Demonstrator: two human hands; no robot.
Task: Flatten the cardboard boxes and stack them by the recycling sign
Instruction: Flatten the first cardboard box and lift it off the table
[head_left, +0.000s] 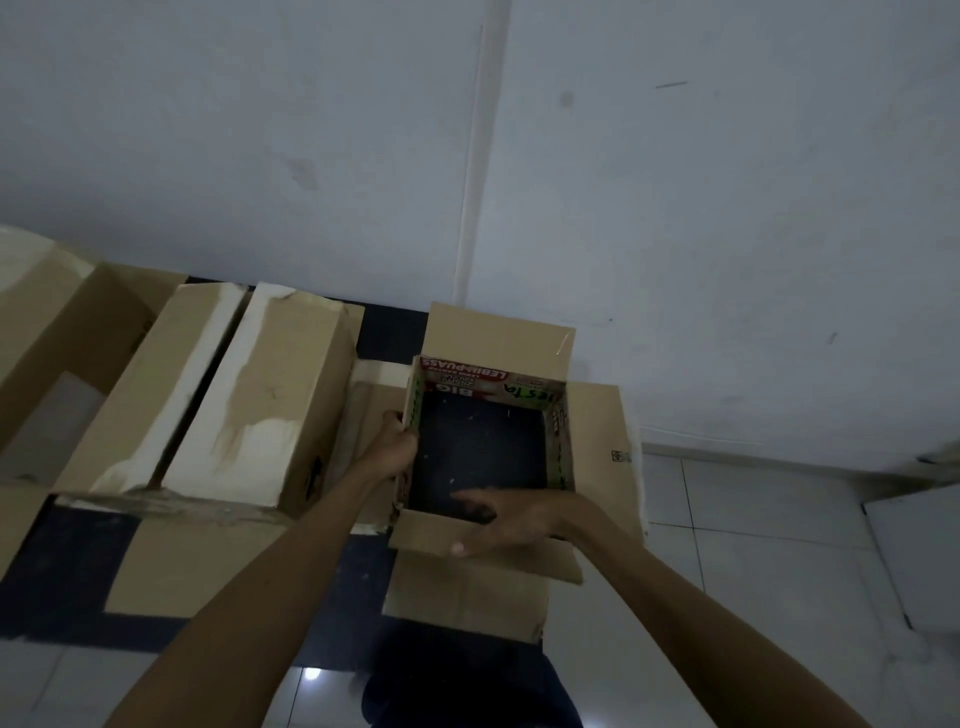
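A small open cardboard box (597, 457) with printed inner walls is held up in front of me, its flaps spread outward. Through it I see the dark surface below. My left hand (397, 441) grips the box's left wall at the rim. My right hand (506, 519) clasps the near wall, fingers inside and thumb on the near flap (483, 587). To the left stands a larger cardboard box (270, 395) with torn white patches on its raised flaps. No recycling sign is in view.
More cardboard (57, 332) lies at the far left, and flat cardboard (197, 566) rests on a dark mat (57, 561). A white wall (675, 208) rises close behind. White floor tiles (753, 545) spread to the right.
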